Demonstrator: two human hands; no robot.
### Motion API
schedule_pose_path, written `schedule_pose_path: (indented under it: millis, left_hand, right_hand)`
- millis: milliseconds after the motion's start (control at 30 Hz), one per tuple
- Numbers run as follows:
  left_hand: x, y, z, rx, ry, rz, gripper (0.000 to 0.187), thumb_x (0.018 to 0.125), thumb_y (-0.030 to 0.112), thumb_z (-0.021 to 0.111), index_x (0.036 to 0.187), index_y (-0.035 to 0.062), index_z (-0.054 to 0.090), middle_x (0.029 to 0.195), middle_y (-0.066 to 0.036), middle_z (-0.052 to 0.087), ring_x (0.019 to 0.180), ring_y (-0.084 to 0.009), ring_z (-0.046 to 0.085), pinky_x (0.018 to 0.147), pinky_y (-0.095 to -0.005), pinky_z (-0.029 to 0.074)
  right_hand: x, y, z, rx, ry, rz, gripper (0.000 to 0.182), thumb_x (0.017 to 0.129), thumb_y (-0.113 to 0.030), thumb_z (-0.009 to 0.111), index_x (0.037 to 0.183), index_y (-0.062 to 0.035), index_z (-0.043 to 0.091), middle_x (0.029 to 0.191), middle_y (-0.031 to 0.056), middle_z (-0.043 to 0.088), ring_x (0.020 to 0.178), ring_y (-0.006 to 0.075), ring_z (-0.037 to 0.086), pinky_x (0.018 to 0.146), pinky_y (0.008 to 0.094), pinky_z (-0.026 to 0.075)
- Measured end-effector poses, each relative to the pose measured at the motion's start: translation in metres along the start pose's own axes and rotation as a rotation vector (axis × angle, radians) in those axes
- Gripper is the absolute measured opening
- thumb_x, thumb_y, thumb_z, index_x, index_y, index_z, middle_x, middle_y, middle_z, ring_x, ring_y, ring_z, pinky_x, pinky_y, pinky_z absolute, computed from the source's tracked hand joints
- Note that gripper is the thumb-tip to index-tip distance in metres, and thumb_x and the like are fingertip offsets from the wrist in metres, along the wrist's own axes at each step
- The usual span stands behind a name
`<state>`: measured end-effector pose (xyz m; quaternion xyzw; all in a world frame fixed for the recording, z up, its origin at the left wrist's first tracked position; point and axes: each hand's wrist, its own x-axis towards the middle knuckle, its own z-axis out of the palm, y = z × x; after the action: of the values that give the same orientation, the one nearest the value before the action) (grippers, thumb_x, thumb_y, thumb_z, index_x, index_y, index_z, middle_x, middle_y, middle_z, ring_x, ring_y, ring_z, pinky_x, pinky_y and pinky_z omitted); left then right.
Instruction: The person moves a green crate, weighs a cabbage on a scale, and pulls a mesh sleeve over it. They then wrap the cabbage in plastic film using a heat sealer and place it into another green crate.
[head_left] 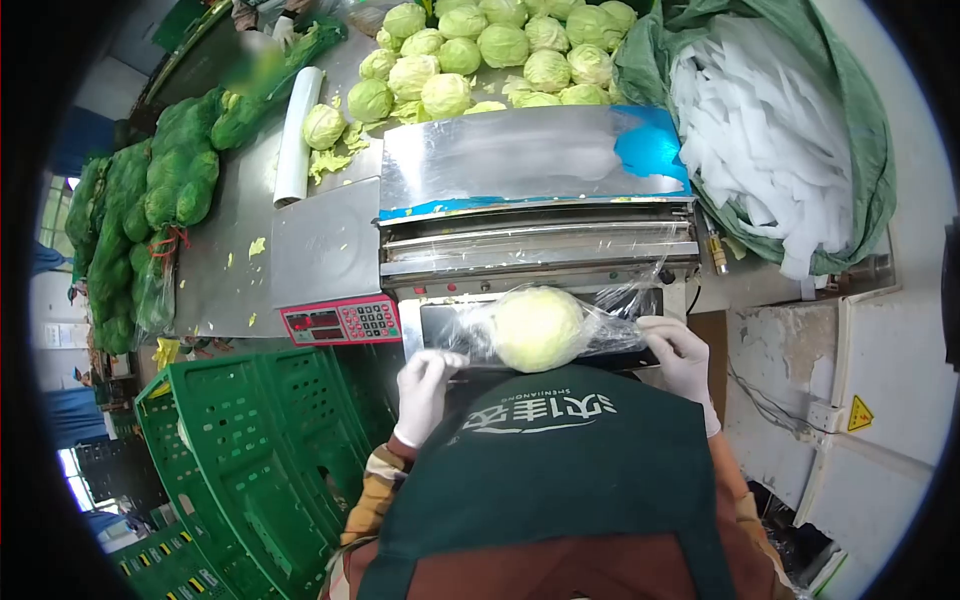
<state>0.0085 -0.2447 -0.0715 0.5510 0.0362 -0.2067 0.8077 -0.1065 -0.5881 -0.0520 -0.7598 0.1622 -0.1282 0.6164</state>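
Midway through wrapping, gloved left hand (425, 385) and right hand (680, 355) each grip the cling film (620, 325) pulled around a cabbage (538, 328) at the worktop's (225, 240) near edge, on the wrapping machine (535, 225); folding the film underneath likely follows.

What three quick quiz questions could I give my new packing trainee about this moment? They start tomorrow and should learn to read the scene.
1. True or false: the cabbage between the gloved hands lies in clear film.
2. What sits left of the wrapping machine?
3. Which hand pinches film at the cabbage's right?

Key: 1 true. 2 a scale with a red keypad. 3 the right hand; the left hand is on the other side.
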Motion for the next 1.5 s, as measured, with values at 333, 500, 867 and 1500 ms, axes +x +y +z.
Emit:
schedule_pose_path:
  millis: [333, 500, 867, 1500]
  left_hand:
    - [0.035, 0.034, 0.005, -0.003, 0.584, 0.277, 0.018, 0.100, 0.021, 0.054, 0.085, 0.0106, 0.052, 0.057, 0.008, 0.026, 0.045, -0.0027, 0.026, 0.041, -0.0219, 0.020]
    - [-0.017, 0.033, -0.086, -0.100, 0.826, 0.075, 0.021, 0.098, 0.026, 0.057, 0.083, 0.0118, 0.055, 0.057, 0.009, 0.028, 0.044, -0.0029, 0.025, 0.040, -0.0229, 0.020]
    - [0.074, -0.102, -0.154, 0.064, 0.812, 0.207, 0.030, 0.095, 0.018, 0.057, 0.071, 0.0013, 0.054, 0.062, -0.001, 0.055, 0.057, -0.0138, 0.053, 0.053, -0.0307, 0.045]
    - [0.031, 0.098, -0.026, 0.119, -0.649, -0.128, 0.019, 0.094, 0.011, 0.055, 0.110, 0.0028, 0.059, 0.112, -0.008, 0.058, 0.104, -0.0149, 0.056, 0.089, -0.0287, 0.045]
  right_hand:
    - [0.044, -0.019, 0.053, -0.054, 0.315, 0.196, 0.011, 0.091, -0.010, 0.067, 0.085, -0.0017, 0.064, 0.053, -0.0039, 0.050, 0.045, 0.0030, 0.043, 0.041, 0.0222, 0.032]
    - [0.040, 0.005, 0.093, -0.176, 0.107, -0.086, 0.009, 0.091, -0.007, 0.065, 0.083, -0.0011, 0.064, 0.052, -0.0020, 0.050, 0.046, 0.0032, 0.043, 0.043, 0.0225, 0.032]
    - [0.073, 0.048, 0.188, -0.824, -0.092, -0.649, 0.013, 0.087, -0.026, 0.067, 0.083, -0.0151, 0.061, 0.059, 0.0021, 0.059, 0.048, 0.0214, 0.061, 0.042, 0.0344, 0.047]
    - [0.080, -0.147, 0.228, -0.067, -0.642, -1.500, 0.013, 0.077, -0.019, 0.071, 0.084, -0.0102, 0.066, 0.066, 0.0044, 0.061, 0.060, 0.0217, 0.062, 0.055, 0.0324, 0.051]
